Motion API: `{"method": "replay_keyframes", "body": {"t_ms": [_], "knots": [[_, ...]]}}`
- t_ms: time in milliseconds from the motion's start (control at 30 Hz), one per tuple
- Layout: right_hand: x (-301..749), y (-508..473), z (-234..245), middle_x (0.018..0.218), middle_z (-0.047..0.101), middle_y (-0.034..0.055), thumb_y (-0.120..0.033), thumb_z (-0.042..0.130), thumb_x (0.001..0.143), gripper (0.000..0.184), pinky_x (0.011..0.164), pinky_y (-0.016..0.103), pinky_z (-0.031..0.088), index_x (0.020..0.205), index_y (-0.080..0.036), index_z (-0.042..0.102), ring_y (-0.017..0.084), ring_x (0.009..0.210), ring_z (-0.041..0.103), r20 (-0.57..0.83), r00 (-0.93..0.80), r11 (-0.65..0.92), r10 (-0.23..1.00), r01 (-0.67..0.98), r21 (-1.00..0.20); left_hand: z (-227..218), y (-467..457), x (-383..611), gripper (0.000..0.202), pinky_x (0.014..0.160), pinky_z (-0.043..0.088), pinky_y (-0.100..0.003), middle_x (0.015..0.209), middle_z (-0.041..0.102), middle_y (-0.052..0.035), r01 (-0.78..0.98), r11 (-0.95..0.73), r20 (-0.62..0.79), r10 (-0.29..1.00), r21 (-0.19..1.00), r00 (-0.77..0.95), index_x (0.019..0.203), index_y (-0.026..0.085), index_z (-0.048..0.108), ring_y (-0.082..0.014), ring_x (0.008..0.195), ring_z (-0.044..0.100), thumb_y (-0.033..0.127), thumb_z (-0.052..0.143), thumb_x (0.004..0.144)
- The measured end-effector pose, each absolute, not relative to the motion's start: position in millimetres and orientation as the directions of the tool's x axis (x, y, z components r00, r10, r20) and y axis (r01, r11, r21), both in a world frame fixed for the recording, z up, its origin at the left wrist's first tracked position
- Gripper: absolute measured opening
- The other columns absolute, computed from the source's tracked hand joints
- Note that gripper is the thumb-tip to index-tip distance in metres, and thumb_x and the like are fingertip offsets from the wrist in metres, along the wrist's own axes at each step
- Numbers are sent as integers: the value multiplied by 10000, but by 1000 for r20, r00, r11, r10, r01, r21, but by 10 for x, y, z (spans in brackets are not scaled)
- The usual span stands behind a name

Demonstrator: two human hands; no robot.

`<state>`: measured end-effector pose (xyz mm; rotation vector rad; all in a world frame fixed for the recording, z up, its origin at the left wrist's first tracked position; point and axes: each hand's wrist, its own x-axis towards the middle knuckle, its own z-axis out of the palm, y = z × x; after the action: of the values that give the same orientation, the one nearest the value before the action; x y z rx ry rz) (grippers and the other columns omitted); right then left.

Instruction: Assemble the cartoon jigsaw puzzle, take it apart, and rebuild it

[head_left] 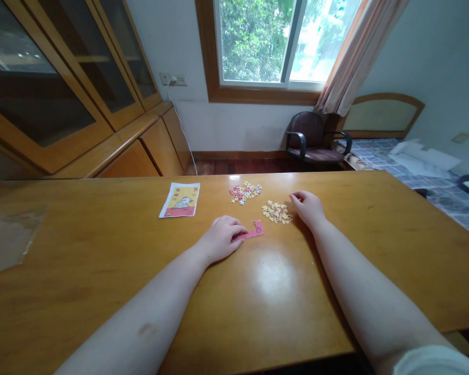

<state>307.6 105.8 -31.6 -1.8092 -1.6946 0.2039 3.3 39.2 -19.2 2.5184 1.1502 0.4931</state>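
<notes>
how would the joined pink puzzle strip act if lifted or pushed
The pink puzzle strip looks thin, so it's probably light. Its narrow row of joined pieces may separate if lifted by one end. The glossy table would likely let it slide.

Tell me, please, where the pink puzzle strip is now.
In the head view, the pink puzzle strip lies just right of centre on the table, at the left hand, nearer the viewer than the yellow pile.

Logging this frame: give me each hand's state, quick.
Left hand: half-curled over the joined pink pieces, grip unclear.
Right hand: pinched nearly closed beside the yellow pieces; cannot tell whether it holds one.
</notes>
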Motion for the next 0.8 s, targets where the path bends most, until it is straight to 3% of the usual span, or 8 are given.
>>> {"method": "replay_keyframes", "body": {"t_ms": [433,600,800], "knots": [[3033,1121,-382,713,687,64,-397,537,781,295,650,289,429,747,-153,698,191,677,591,261,213,26,942,725,-688,-158,306,120,133,942,396,-387,976,643,-50,591,-673,204,719,445,665,865,228,704,-207,985,544,272,583,833],[3044,1136,-412,717,688,60,-409,542,779,300,646,295,422,751,-155,699,193,679,591,262,202,42,944,710,-703,-127,234,164,90,1100,254,-475,1017,634,-40,538,-700,174,671,470,721,820,234,695,-228,1105,517,288,633,783],[3038,1134,-408,722,691,67,-410,544,777,302,653,300,429,749,-152,699,192,672,587,263,206,44,943,704,-709,-123,141,233,100,1145,164,-523,1075,626,-32,508,-698,113,637,505,762,832,249,688,-255,1230,455,280,662,740]]}}
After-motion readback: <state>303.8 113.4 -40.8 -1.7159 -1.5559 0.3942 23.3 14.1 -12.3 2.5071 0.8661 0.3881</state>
